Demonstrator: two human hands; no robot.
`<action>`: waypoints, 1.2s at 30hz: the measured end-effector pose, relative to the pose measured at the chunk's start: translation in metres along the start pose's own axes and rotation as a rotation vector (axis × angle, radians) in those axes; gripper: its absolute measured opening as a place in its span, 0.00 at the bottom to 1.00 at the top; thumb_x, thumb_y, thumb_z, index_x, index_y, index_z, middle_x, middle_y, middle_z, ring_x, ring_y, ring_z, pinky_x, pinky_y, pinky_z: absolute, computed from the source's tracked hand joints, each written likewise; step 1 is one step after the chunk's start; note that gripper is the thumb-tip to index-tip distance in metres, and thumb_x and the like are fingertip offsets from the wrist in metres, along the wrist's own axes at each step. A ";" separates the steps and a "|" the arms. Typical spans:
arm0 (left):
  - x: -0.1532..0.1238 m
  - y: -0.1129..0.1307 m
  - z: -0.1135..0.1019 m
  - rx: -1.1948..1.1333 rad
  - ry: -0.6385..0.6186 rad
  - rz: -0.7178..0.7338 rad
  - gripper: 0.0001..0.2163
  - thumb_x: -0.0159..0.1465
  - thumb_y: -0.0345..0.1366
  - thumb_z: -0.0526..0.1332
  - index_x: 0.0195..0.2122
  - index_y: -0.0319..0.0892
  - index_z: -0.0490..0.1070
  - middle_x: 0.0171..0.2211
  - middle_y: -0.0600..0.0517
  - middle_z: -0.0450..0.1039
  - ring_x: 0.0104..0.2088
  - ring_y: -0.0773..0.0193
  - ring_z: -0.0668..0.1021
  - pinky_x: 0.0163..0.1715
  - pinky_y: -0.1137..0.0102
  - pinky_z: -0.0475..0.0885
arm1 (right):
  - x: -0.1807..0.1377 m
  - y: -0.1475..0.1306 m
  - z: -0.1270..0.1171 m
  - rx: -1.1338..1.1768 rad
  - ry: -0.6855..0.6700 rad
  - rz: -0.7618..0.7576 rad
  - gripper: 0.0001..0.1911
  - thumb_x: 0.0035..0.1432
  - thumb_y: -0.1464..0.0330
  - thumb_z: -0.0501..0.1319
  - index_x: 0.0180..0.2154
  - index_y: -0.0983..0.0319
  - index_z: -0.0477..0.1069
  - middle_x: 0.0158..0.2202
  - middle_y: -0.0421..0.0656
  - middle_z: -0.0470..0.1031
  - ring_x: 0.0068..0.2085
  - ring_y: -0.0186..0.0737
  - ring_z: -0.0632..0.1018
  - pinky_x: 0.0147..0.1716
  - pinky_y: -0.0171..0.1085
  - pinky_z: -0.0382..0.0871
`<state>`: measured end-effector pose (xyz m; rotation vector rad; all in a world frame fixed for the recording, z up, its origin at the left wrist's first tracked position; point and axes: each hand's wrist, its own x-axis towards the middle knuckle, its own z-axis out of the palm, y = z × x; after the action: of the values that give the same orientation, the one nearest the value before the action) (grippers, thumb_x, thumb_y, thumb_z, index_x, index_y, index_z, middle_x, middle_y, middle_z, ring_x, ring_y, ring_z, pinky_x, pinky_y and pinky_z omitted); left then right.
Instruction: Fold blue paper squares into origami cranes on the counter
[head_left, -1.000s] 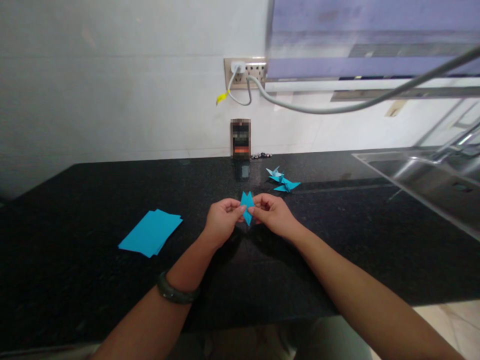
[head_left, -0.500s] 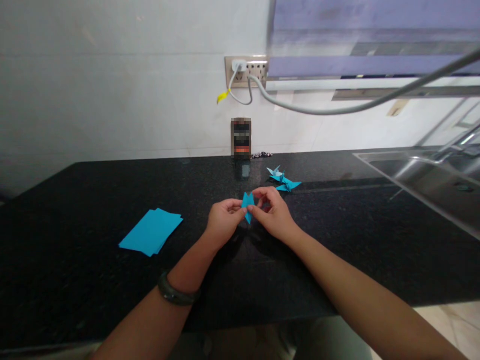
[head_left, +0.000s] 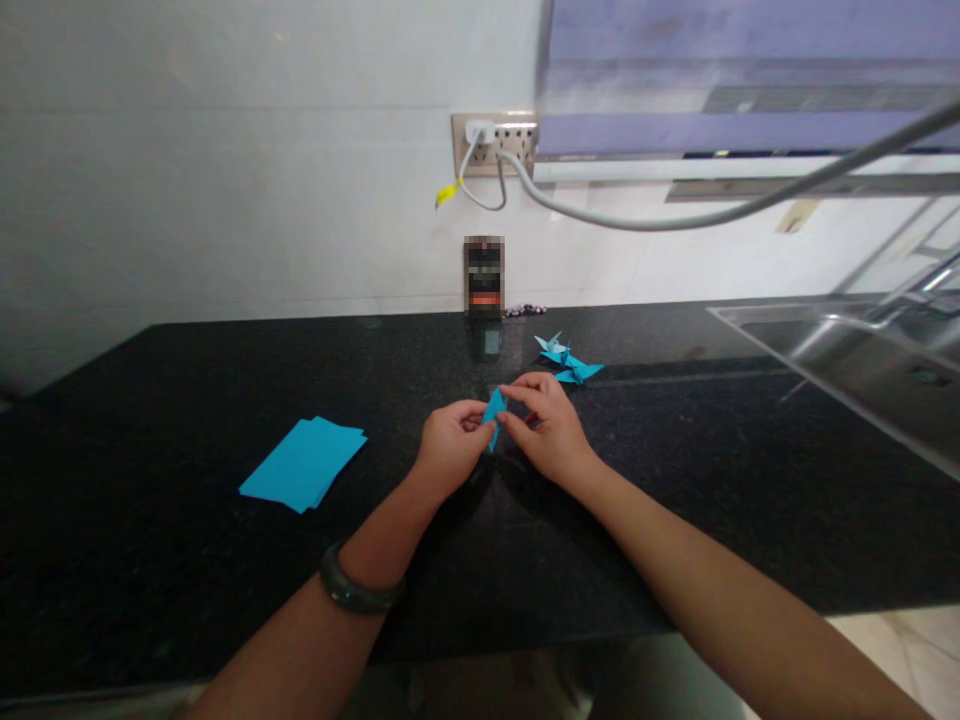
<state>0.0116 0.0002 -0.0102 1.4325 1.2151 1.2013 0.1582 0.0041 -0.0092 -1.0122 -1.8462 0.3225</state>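
Black speckled surface [head_left: 495,580], running back to a pale wall. Metal sink [head_left: 862,365] set in at far right. Stack of blue sheets [head_left: 302,465] flat on the left, edges misaligned, well apart from the hands. Left hand [head_left: 452,445]: thumb and fingers pinching the left side of the folded blue paper [head_left: 493,408]. Right hand [head_left: 550,430]: thumb on the paper's right edge, index fingertip at its upper point, also pinching. Folded paper cranes [head_left: 577,372] clustered just beyond the right hand. Folded blue paper smallest: narrow, tilted, between both hands, over the surface.
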 end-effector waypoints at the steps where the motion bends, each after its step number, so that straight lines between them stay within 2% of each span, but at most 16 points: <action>1: 0.000 0.000 0.000 -0.003 0.004 -0.004 0.07 0.47 0.31 0.63 0.29 0.37 0.74 0.22 0.51 0.75 0.22 0.66 0.74 0.23 0.73 0.69 | 0.000 0.000 0.000 -0.002 0.006 -0.007 0.14 0.51 0.72 0.59 0.41 0.60 0.71 0.38 0.47 0.65 0.41 0.42 0.69 0.34 0.40 0.69; 5: 0.000 -0.001 0.000 -0.025 0.017 -0.012 0.07 0.47 0.31 0.63 0.29 0.38 0.74 0.22 0.52 0.75 0.22 0.66 0.74 0.23 0.73 0.69 | 0.000 -0.002 -0.001 0.018 0.036 0.004 0.10 0.51 0.72 0.59 0.38 0.58 0.73 0.37 0.46 0.67 0.40 0.41 0.70 0.31 0.39 0.69; 9: 0.000 -0.001 0.001 -0.084 -0.006 -0.020 0.07 0.46 0.31 0.65 0.28 0.38 0.74 0.22 0.52 0.74 0.22 0.68 0.74 0.23 0.74 0.68 | 0.001 -0.002 0.000 0.133 0.035 0.109 0.03 0.48 0.72 0.62 0.29 0.60 0.72 0.34 0.44 0.66 0.37 0.39 0.70 0.24 0.34 0.66; 12: -0.001 0.002 0.001 -0.160 -0.060 -0.050 0.08 0.44 0.32 0.67 0.27 0.38 0.74 0.23 0.52 0.74 0.23 0.68 0.73 0.24 0.74 0.68 | 0.002 0.002 0.001 0.243 -0.039 0.151 0.04 0.45 0.72 0.64 0.27 0.60 0.71 0.33 0.42 0.66 0.37 0.37 0.70 0.29 0.34 0.67; 16: -0.003 0.005 0.000 -0.301 -0.095 -0.155 0.11 0.44 0.32 0.68 0.29 0.37 0.74 0.24 0.52 0.75 0.25 0.68 0.74 0.27 0.74 0.69 | 0.003 0.008 -0.002 0.349 -0.054 0.128 0.03 0.47 0.73 0.63 0.28 0.59 0.73 0.32 0.41 0.67 0.37 0.36 0.70 0.38 0.39 0.66; 20: -0.003 0.007 -0.001 -0.449 -0.136 -0.237 0.14 0.43 0.31 0.69 0.32 0.36 0.74 0.26 0.50 0.76 0.27 0.68 0.75 0.28 0.74 0.70 | 0.004 0.010 -0.008 0.386 -0.080 0.075 0.04 0.48 0.72 0.62 0.28 0.58 0.74 0.33 0.41 0.66 0.37 0.36 0.70 0.36 0.38 0.66; 27: -0.002 0.010 -0.004 -0.578 -0.141 -0.294 0.09 0.44 0.28 0.67 0.28 0.34 0.73 0.25 0.49 0.75 0.26 0.68 0.75 0.29 0.72 0.71 | 0.004 0.007 -0.014 0.275 -0.148 -0.100 0.08 0.48 0.75 0.60 0.29 0.57 0.75 0.34 0.41 0.66 0.37 0.35 0.70 0.36 0.38 0.66; 31: -0.002 0.010 -0.005 -0.600 -0.138 -0.324 0.07 0.44 0.27 0.65 0.27 0.34 0.73 0.24 0.49 0.74 0.24 0.68 0.75 0.29 0.71 0.71 | 0.003 0.008 -0.013 0.269 -0.152 -0.081 0.08 0.48 0.75 0.59 0.28 0.58 0.74 0.34 0.41 0.66 0.36 0.35 0.70 0.34 0.37 0.66; 36: -0.002 0.009 -0.004 -0.553 -0.139 -0.307 0.08 0.48 0.33 0.65 0.28 0.34 0.73 0.23 0.50 0.74 0.24 0.68 0.75 0.28 0.71 0.71 | 0.002 0.009 -0.011 0.299 -0.153 -0.034 0.07 0.47 0.75 0.59 0.27 0.58 0.74 0.32 0.41 0.67 0.35 0.35 0.71 0.34 0.36 0.66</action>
<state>0.0082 -0.0027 -0.0014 0.8673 0.8734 1.0899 0.1717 0.0091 -0.0079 -0.7667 -1.8791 0.6500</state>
